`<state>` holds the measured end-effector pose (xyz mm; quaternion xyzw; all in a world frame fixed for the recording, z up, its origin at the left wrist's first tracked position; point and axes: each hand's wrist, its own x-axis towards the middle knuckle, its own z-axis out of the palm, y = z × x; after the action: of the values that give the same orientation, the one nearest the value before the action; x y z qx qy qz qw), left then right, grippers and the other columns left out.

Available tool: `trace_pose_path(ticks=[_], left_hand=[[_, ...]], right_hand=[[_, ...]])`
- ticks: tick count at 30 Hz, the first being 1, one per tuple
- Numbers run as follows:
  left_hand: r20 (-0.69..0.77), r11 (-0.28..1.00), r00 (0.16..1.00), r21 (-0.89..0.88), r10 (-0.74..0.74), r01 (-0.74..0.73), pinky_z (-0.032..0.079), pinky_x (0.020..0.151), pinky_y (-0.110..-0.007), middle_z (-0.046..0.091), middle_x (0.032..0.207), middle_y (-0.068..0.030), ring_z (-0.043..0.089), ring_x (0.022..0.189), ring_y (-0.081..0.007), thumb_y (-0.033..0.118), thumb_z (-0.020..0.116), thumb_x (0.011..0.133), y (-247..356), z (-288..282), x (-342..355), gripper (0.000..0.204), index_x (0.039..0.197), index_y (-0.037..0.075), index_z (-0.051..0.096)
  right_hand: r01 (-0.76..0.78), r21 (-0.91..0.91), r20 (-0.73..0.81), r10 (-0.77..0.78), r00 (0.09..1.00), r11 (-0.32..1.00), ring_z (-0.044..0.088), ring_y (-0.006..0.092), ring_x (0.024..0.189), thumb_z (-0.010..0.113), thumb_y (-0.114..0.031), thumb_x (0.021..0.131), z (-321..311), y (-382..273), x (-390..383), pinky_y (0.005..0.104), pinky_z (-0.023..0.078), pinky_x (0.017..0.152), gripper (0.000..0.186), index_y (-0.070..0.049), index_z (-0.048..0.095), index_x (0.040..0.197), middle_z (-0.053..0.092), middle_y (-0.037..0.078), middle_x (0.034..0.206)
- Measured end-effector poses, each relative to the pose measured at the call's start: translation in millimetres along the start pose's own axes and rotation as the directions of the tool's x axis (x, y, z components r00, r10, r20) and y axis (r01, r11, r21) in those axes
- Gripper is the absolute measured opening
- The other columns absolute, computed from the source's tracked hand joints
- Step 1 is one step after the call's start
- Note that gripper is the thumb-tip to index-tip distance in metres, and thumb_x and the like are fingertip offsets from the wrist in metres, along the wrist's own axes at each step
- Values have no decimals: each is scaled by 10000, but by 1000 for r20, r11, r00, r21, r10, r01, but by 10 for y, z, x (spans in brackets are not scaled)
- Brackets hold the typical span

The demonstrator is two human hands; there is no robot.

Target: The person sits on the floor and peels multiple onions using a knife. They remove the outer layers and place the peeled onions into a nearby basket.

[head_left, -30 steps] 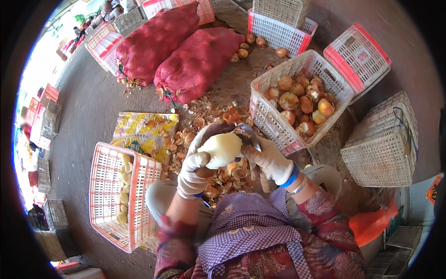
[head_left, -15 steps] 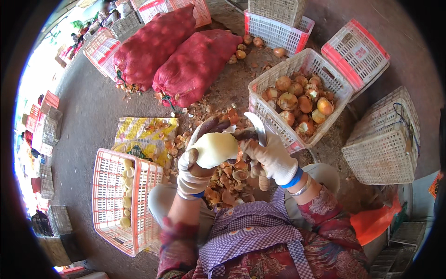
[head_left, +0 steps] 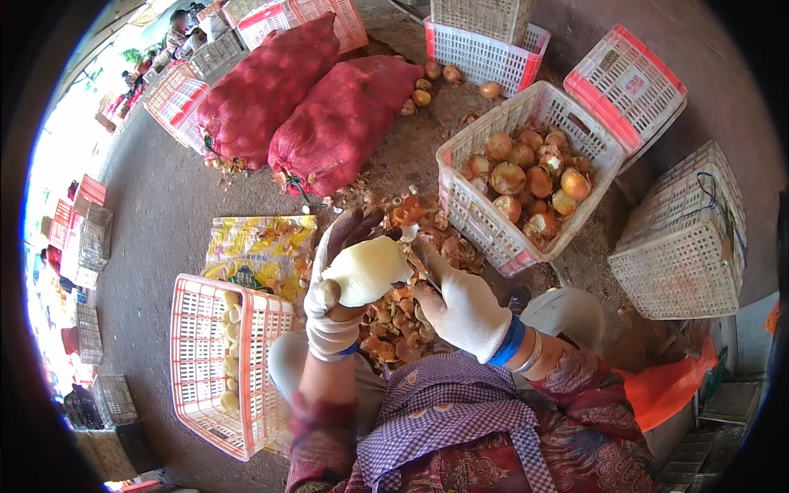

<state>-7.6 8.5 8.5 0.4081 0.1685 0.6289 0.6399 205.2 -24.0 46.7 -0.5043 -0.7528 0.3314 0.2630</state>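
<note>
A peeled, pale onion [head_left: 366, 271] rests in my left hand [head_left: 331, 308], whose gloved fingers with dark-stained tips curl round it from the left and below. My right hand [head_left: 466, 311], also gloved, is closed at the onion's right side, its thumb and fingers close to the onion's end. It grips a curved knife [head_left: 430, 284], of which only a little shows between the fingers; the handle is hidden. Below both hands lies a heap of onion skins [head_left: 403, 324] on the ground, in front of my apron [head_left: 444, 394].
A white-red crate [head_left: 185, 361] with several peeled onions stands at left. At right, another crate [head_left: 448, 177] holds unpeeled onions [head_left: 538, 181]. Two red mesh sacks [head_left: 349, 123] lie ahead. A yellow-white woven sack [head_left: 255, 246] is spread on the floor. Upturned crates [head_left: 678, 267] stand farther right.
My right hand has turned and lowered, so the knife blade that stood up above it is mostly hidden. The onion has shifted slightly left and tilted in my left hand.
</note>
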Motion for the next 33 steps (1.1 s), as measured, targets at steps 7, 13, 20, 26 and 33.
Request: trace_pose_path(ticks=[7, 13, 20, 26, 33], left_hand=[[31, 1000, 999, 10, -18, 18, 416, 1153, -599, 408, 1577, -314, 467, 1420, -466, 582, 806, 768, -46, -17, -37, 1141, 1587, -43, 316], [25, 999, 999, -33, 21, -20, 383, 1163, -631, 398, 1580, -320, 450, 1430, -477, 589, 793, 770, -42, 27, -44, 1154, 1594, -44, 291], [59, 1000, 998, 3, -27, 27, 369, 1163, -644, 361, 1605, -314, 419, 1425, -545, 607, 800, 771, -19, 117, -43, 1179, 1615, -16, 262], [31, 996, 999, -78, -28, 30, 398, 1150, -626, 329, 1615, -325, 430, 1410, -558, 605, 817, 751, -66, 189, -15, 1203, 1623, -3, 253], [-21, 955, 988, -260, -155, 144, 540, 1054, -531, 410, 1579, -290, 553, 1352, -410, 344, 950, 620, -88, 363, -31, 1162, 1559, -9, 362]], right_hand=[[-122, 507, 115, 73, 991, 853, 688, 254, 635, 631, -123, 975, 25, -26, 78, 415, 525, 579, 512, -53, 535, 1472, 723, 155, 810], [-488, 727, 501, 111, 858, 484, 566, 80, 541, 662, -156, 978, -196, 13, 81, 259, 466, 458, 130, -29, 671, 948, 671, 38, 792], [-475, 795, 407, 249, 879, 378, 575, 64, 606, 658, -410, 1040, -141, 6, 91, 235, 433, 522, 397, -19, 701, 1093, 641, -2, 775], [-399, 822, 316, 257, 913, 407, 573, 29, 636, 661, -272, 1037, -96, -16, 139, 219, 423, 513, 260, -27, 740, 1073, 663, -26, 768], [-338, 803, 215, 290, 932, 491, 611, 58, 638, 628, -167, 1009, -11, 43, 157, 228, 480, 520, 197, -15, 722, 1091, 703, 21, 791]])
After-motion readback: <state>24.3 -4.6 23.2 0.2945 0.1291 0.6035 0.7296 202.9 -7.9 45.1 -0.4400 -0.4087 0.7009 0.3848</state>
